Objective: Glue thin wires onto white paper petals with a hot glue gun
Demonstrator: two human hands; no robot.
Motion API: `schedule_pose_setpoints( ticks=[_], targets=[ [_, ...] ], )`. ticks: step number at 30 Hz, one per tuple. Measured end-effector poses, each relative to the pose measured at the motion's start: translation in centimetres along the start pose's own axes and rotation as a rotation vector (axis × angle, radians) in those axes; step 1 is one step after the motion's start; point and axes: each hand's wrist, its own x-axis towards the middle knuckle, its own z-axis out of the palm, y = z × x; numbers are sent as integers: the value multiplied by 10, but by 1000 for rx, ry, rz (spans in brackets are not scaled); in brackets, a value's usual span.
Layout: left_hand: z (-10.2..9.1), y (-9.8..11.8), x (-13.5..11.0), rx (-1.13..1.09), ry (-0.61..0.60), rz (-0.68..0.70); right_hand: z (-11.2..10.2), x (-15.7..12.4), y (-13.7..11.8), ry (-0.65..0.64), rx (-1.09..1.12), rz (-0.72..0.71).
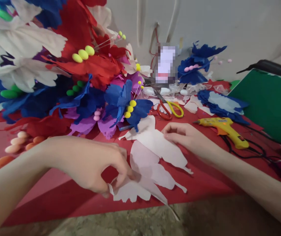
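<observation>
Grey wall (125, 29) backs a red-covered table (201, 185); I note a heap of fabric butterflies (88, 75) filling its left far side. The left hand (93, 164) pinches the near white wing cutout (130, 191) by its left end, at the table's near edge. The right hand (183, 135) has its fingertips at the far white wing cutout (165, 147); I cannot tell whether they grip or merely rest. Hazards, in my judgement: the near cutout's tail appears beyond the table edge and could crease if a forearm catches it; the glue gun (226, 127), just beyond the right wrist, could be knocked should that arm swing outward. Orientation: the near cutout's long axis runs obliquely, narrow tail pointing rightward and toward the wearer.
</observation>
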Motion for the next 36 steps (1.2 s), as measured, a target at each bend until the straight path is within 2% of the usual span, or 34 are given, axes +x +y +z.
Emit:
schedule_pose_setpoints(
  ticks=[3,8,13,19,24,31,33,36],
  targets=[
    [-1,-1,0,12,-5,-5,-11,12,6,39,192,105],
    [-1,-2,-1,18,0,1,-16,18,12,147,402,124],
    [1,-3,4,17,69,51,-19,17,7,169,419,92],
    [3,-7,16,51,131,21,-19,17,10,168,340,51],
    [11,-10,27,-1,249,42,-17,18,14,254,318,-11],
    [20,-18,42,-113,543,-114,-17,19,21,319,254,-99],
    [20,-21,43,-51,634,-202,-18,19,21,319,224,-112],
    [23,-17,43,167,750,-319,-18,18,20,334,173,-113]
  ],
)
